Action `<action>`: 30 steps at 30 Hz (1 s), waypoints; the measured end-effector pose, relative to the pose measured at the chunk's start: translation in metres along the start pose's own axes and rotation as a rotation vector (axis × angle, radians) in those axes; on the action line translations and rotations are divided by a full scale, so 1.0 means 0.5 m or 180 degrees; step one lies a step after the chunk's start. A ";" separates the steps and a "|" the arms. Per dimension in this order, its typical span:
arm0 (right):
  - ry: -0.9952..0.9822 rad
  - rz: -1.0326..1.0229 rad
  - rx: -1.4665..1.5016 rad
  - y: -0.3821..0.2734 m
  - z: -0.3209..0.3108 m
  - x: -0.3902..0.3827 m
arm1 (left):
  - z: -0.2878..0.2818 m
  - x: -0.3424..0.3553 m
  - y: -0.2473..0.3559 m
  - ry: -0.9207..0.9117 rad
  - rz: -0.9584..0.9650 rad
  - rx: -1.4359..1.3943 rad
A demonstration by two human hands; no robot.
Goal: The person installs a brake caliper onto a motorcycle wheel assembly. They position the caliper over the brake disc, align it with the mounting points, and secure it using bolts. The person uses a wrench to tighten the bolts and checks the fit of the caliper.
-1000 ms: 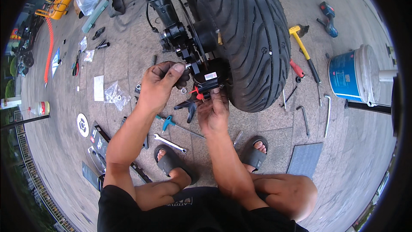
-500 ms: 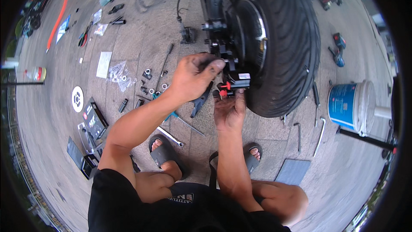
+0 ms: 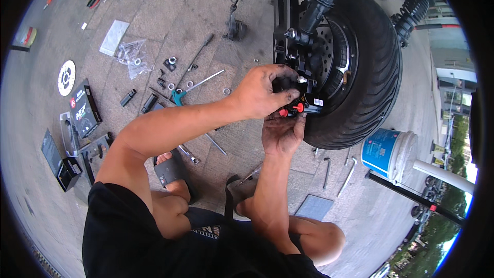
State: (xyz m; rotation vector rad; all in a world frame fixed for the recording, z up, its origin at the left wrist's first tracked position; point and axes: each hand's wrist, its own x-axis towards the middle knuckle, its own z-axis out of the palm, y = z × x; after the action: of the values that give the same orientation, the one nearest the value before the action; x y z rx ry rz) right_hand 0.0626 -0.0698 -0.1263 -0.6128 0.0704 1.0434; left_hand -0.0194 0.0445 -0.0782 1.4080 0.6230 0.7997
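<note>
A black brake caliper (image 3: 312,107) with red caps (image 3: 298,107) sits at the lower inner side of a wheel with a fat black tyre (image 3: 373,82). From beneath, my right hand (image 3: 282,135) grips the caliper, thumb up along its near side. My left hand (image 3: 265,91) is closed just above, its fingers curled at the mounting bracket beside a silver bolt (image 3: 302,79); what lies between its fingertips is hidden. Behind the bracket shows the drilled brake disc (image 3: 325,46), below a coil shock absorber (image 3: 329,0).
A teal-handled screwdriver (image 3: 178,96), sockets (image 3: 128,98), nuts and a combination wrench (image 3: 189,154) lie on the paving at left. Another caliper (image 3: 235,30) hangs on its hose. Product boxes (image 3: 86,110) stand far left. At right are hex keys (image 3: 348,177) and a blue-and-white bucket (image 3: 383,152).
The view has swung, so the wheel shows more from its inner side. My left fingers have moved to the silver bolt, while my right hand still holds the caliper.
</note>
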 end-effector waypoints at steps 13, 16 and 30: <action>0.0053 0.0048 -0.0333 -0.009 -0.020 0.003 | 0.004 0.010 0.002 0.0115 0.0426 0.0476; 0.0000 0.0059 -0.0443 -0.007 -0.014 -0.001 | 0.001 0.012 0.007 0.0275 0.0786 0.0276; -0.0072 -0.0090 -0.0537 -0.002 -0.010 0.001 | -0.009 0.026 -0.006 0.0145 0.0892 0.0746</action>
State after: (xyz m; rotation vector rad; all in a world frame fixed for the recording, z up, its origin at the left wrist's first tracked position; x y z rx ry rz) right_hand 0.0649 -0.0724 -0.1300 -0.7525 -0.0465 1.0353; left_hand -0.0148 0.0576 -0.0806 1.7205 0.5750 1.0068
